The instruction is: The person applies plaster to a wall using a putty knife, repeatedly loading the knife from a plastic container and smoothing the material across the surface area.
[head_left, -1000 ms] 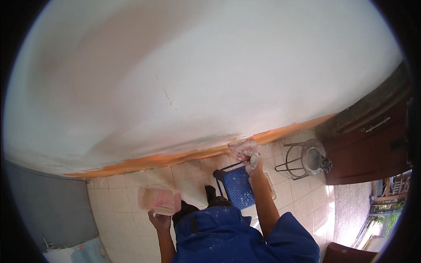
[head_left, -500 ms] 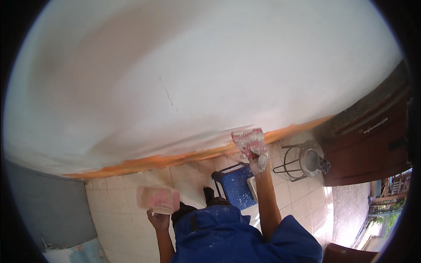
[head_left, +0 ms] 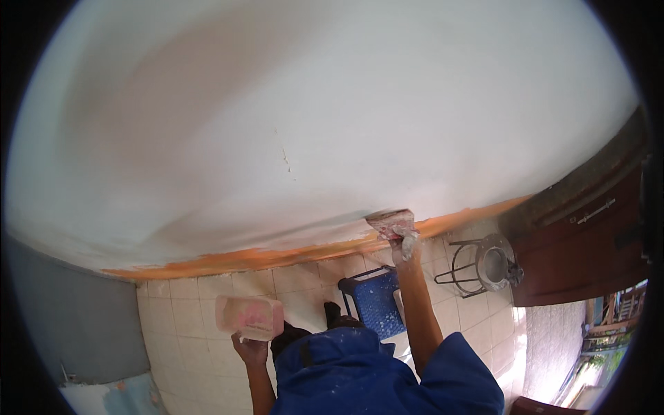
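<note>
My right hand (head_left: 407, 250) is closed round a wide putty knife (head_left: 392, 225) smeared with red and white. Its broad blade edge lies at the lower part of the white wall (head_left: 332, 104), just above an orange strip (head_left: 242, 261). Whitish stuff coats the fingers, and the handle is mostly hidden. My left hand (head_left: 253, 348) grips the near side of a translucent plastic tub (head_left: 249, 315), held low over the floor and away from the wall. Pinkish residue shows inside the tub.
A blue plastic step stool (head_left: 379, 308) stands beside my right forearm, a pale container partly hidden there. Farther right, a metal stand (head_left: 460, 277) bears a round metal pot (head_left: 494, 264) near a brown door (head_left: 581, 249). A grey panel (head_left: 76, 304) rises at the left.
The putty knife has tipped so its blade looks foreshortened, and its edge sits slightly lower in view. The left hand and tub have hardly moved. The view has shifted a little.
</note>
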{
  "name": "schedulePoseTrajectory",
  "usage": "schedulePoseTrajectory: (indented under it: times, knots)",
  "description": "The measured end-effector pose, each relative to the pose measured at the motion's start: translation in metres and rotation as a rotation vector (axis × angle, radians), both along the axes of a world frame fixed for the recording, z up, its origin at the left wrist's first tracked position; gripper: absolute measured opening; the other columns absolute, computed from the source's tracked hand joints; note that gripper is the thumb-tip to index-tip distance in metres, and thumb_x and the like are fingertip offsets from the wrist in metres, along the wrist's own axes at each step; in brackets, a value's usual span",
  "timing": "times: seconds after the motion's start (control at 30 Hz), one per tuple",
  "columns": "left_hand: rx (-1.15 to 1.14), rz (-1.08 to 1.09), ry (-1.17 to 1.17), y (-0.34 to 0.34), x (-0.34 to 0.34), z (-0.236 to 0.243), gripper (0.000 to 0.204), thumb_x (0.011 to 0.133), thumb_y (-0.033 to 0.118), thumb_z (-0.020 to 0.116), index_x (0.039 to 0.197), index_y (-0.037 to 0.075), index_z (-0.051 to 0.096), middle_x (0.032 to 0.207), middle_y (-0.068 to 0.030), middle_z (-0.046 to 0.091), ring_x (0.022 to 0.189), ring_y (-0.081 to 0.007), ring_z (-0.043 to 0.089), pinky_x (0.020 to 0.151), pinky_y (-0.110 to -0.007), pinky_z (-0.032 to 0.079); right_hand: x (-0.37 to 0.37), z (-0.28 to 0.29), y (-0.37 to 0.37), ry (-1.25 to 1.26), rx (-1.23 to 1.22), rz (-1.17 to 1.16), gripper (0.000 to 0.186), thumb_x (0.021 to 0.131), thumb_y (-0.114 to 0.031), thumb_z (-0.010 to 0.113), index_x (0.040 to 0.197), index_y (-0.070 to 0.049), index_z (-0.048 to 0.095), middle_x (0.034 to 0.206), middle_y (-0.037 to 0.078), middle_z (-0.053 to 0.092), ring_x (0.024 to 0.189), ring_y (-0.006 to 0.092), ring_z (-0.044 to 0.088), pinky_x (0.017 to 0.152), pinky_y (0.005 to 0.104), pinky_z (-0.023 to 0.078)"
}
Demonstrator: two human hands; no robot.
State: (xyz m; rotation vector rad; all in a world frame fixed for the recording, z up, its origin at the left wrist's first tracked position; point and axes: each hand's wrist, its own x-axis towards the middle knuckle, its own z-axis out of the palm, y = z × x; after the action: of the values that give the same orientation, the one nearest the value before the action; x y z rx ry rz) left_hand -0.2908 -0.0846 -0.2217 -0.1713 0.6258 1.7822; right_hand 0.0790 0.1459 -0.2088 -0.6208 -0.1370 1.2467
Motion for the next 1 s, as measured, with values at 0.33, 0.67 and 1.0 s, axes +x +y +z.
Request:
schedulePoseTrajectory:
  times: [0.33, 0.67, 1.0]
  knots:
    - [-0.052, -0.017, -0.018, 0.007, 0.005, 0.003, 0.053, 0.073, 0.025, 0.061, 0.12, 0.004, 0.049, 0.109, -0.0119, 0.057, 0.097, -0.0259, 0.057, 0.085, -0.042, 0.048, 0.004, -0.058, -0.031, 0.018, -0.157, 0.115, 0.03, 0.07, 0.006, 0.059, 0.098, -0.003, 0.055, 0.089, 0.01, 0.059, 0.077, 0.0249, 0.062, 0.067, 0.0389, 0.057]
    - [-0.028, -0.003, -0.02, 0.011, -0.005, 0.005, 0.052, 0.074, 0.025, 0.061, 0.119, 0.002, 0.048, 0.112, -0.0129, 0.055, 0.1, -0.0277, 0.056, 0.086, -0.043, 0.047, 0.006, 0.027, -0.011, -0.58, 0.121, -0.059, 0.018, 0.074, 0.004, 0.055, 0.091, 0.0, 0.056, 0.088, 0.011, 0.059, 0.081, 0.0236, 0.06, 0.079, 0.0391, 0.054]
    - [0.014, -0.082, -0.061, 0.015, -0.004, -0.006, 0.054, 0.073, 0.027, 0.06, 0.119, 0.003, 0.047, 0.113, -0.0124, 0.055, 0.101, -0.0273, 0.056, 0.086, -0.044, 0.048, 0.016, -0.055, -0.012, -0.007, -0.242, 0.097, 0.023, 0.071, 0.009, 0.055, 0.09, -0.004, 0.052, 0.087, 0.01, 0.056, 0.075, 0.0261, 0.061, 0.066, 0.0404, 0.058]
